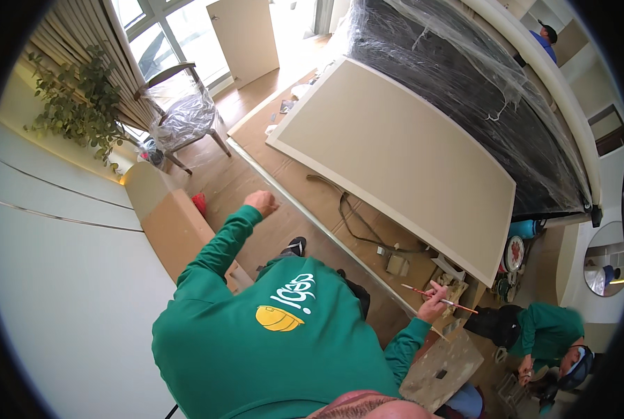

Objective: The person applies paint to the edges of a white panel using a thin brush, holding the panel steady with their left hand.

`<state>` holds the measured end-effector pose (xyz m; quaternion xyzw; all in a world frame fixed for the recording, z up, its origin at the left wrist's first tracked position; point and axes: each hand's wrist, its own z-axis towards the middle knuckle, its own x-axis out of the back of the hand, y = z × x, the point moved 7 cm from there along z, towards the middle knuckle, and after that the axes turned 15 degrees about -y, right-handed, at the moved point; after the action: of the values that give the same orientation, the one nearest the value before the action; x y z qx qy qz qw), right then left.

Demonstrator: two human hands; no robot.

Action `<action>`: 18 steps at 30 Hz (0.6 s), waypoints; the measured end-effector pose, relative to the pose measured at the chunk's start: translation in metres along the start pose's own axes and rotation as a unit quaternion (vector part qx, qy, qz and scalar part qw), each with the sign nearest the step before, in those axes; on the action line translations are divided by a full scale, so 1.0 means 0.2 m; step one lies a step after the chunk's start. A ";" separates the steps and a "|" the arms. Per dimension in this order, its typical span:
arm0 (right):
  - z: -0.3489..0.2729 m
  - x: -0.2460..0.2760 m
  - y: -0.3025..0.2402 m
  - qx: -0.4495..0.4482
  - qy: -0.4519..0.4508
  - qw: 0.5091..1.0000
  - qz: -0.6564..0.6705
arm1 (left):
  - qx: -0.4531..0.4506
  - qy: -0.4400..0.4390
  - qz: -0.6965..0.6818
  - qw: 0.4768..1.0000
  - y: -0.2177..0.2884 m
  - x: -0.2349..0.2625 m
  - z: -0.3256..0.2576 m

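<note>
My right hand [434, 302] is closed round a slim red-and-white stick [417, 289]; whether it is a pencil or a fine brush is too small to tell. It is held over the near right corner of a low, cardboard-covered work surface [291, 174]. My left hand [262, 202] is curled into a fist beside that surface's long edge, and nothing shows in it. A large beige panel [396, 167] with a paler border lies across the surface. Below its near edge are a dark strap or cable [343, 202] and a small box [397, 265].
A plastic-wrapped chair [186, 115] and a leafy plant [82, 98] stand left. Beyond the panel is a large dark piece under plastic film [465, 91]. A co-worker in green [546, 328] bends at lower right, near a stained board [441, 370]. A cardboard box [179, 230] is left.
</note>
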<state>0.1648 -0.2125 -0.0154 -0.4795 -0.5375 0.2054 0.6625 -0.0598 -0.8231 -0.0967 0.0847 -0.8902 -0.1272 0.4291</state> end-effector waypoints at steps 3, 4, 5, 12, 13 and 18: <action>-0.06 0.04 0.18 -0.126 0.060 0.970 0.200 | -0.176 0.008 -0.065 0.982 0.37 -0.26 0.02; -0.09 0.03 0.25 -0.116 0.118 0.951 0.262 | -0.230 -0.013 -0.081 0.970 0.54 -0.28 0.03; -0.10 0.02 0.26 -0.140 0.126 0.936 0.299 | -0.288 -0.040 -0.111 0.950 0.69 -0.35 0.03; 0.00 -0.24 0.20 -0.055 0.016 0.962 0.268 | -0.416 -0.065 -0.094 0.902 1.29 -0.67 0.02; 0.00 -0.27 0.26 -0.052 0.011 0.961 0.270 | -0.418 -0.072 -0.085 0.902 1.36 -0.68 0.03; 0.01 -0.34 0.34 -0.096 0.017 0.979 0.177 | -0.449 -0.069 -0.034 0.890 1.65 -0.79 0.07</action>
<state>0.1562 -0.2354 -0.1087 -0.6320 -0.4496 0.2589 0.5757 0.0141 -0.4655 -0.1237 -0.0952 -0.7621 -0.5333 0.3547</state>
